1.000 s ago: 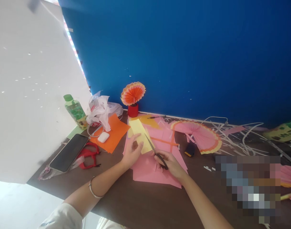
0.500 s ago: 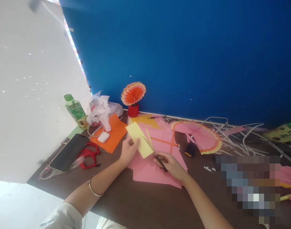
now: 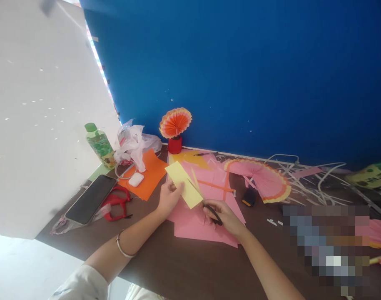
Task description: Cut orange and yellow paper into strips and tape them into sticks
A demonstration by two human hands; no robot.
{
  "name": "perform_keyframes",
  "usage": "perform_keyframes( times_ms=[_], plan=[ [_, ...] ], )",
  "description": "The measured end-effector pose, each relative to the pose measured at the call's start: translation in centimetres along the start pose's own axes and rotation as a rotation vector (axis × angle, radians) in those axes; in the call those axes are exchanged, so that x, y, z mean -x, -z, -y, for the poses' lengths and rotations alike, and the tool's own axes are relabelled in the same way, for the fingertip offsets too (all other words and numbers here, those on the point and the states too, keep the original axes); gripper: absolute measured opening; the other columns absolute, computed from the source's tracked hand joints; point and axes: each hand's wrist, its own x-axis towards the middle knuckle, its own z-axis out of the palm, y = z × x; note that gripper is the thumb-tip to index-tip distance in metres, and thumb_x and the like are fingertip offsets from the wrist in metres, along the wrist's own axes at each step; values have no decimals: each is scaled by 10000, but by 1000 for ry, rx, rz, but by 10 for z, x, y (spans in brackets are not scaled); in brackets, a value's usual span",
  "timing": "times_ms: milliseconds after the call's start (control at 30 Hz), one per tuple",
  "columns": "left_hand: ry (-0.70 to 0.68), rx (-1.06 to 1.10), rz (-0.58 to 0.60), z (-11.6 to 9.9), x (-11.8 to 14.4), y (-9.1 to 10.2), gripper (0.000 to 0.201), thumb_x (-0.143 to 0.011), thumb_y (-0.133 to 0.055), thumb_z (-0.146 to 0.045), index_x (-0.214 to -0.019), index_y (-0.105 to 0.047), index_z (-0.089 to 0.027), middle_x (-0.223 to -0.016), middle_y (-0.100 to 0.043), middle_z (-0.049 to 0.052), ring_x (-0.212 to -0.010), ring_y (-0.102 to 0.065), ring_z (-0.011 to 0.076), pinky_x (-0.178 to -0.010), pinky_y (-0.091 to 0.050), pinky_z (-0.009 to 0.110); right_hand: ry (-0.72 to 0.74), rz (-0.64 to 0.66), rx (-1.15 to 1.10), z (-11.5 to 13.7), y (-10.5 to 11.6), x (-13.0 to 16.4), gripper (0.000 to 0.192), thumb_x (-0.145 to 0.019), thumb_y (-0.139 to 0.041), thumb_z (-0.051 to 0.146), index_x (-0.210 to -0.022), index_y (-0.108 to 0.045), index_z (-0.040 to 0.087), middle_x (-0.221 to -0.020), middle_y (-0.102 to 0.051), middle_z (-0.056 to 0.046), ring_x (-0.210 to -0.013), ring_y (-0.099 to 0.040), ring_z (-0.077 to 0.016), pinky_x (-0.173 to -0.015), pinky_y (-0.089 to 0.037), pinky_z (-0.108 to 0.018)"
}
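My left hand (image 3: 170, 195) pinches the left edge of a yellow paper strip (image 3: 184, 185), which is tilted above a stack of pink paper (image 3: 190, 228). A pair of black-handled scissors (image 3: 214, 213) is in my right hand (image 3: 220, 214), its blades reaching along the right edge of the yellow strip. A thin yellow sliver (image 3: 195, 177) lies or hangs beside that edge; whether it is still joined cannot be made out. My fingers partly hide the scissors' handles.
Left of my hands are orange paper (image 3: 151, 173), a white earbud case (image 3: 135, 179), a phone (image 3: 90, 199) and a bottle (image 3: 99, 143). A pleated fan (image 3: 175, 123) stands in a red pot (image 3: 174, 146) at the back. Rightward are a pink pleated fan (image 3: 265, 181) and paper scraps (image 3: 302, 187).
The scissors' handles have spread slightly and the blades shifted a little against the strip's edge. My left hand and the strip stay almost in place.
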Motion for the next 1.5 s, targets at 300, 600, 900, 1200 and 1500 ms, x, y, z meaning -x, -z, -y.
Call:
perform_keyframes(
  times_ms=[300,600,900,1200,1500],
  plan=[
    [21,31,14,-4,1,0,348,-711,-622,-393,-937,-619,-129,-926,-680,103,-814,-647,234,-674,-512,326,7,2,18,0,1,0,257,-749,-583,398,-790,-592,145,-496,-474,41,-426,-426,-73,-390,-341,-190],
    [28,35,4,-2,-1,0,373,-700,-630,-409,-944,-620,-127,-927,-680,110,-817,-647,237,-664,-509,313,7,-16,11,-3,1,-1,259,-749,-585,396,-811,-584,145,-506,-466,44,-443,-437,-76,-394,-340,-184],
    [26,36,23,-4,0,1,335,-720,-616,-395,-934,-620,-137,-956,-674,111,-858,-639,241,-705,-503,324,7,-1,31,-3,4,-1,256,-755,-579,394,-818,-587,147,-511,-445,51,-439,-419,-69,-392,-341,-181],
    [38,48,24,2,-2,2,342,-710,-627,-389,-924,-621,-122,-898,-682,112,-806,-645,231,-665,-501,308,-4,-15,32,-4,2,-1,281,-737,-596,406,-846,-587,147,-531,-461,43,-452,-433,-75,-399,-342,-189],
    [41,23,43,0,-1,1,305,-712,-623,-374,-883,-632,-122,-823,-684,87,-725,-641,204,-629,-496,294,-6,5,66,-4,3,-1,260,-761,-569,405,-765,-552,146,-521,-445,47,-434,-410,-63,-397,-320,-187]
  ],
)
